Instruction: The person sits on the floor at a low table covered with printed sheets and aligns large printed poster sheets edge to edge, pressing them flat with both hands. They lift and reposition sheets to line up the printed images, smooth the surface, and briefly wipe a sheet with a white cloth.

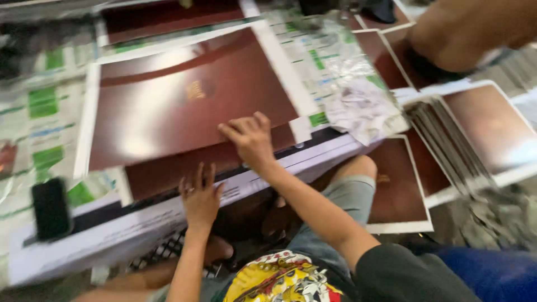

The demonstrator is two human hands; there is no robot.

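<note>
pressing maroon sheet [184, 106], left hand [199, 198], right hand [251, 140] flat, fingers spread

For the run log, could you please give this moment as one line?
left hand: flat on lower maroon sheet | right hand: on top maroon sheet edge | phone: left

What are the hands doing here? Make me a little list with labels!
left hand: flat, fingers spread, on the lower maroon sheet
right hand: flat on the edge of the top maroon sheet
phone: black, lying left of the hands
crumpled plastic wrap: right of the sheets
another person's arm: top right
focus: blurry
</note>
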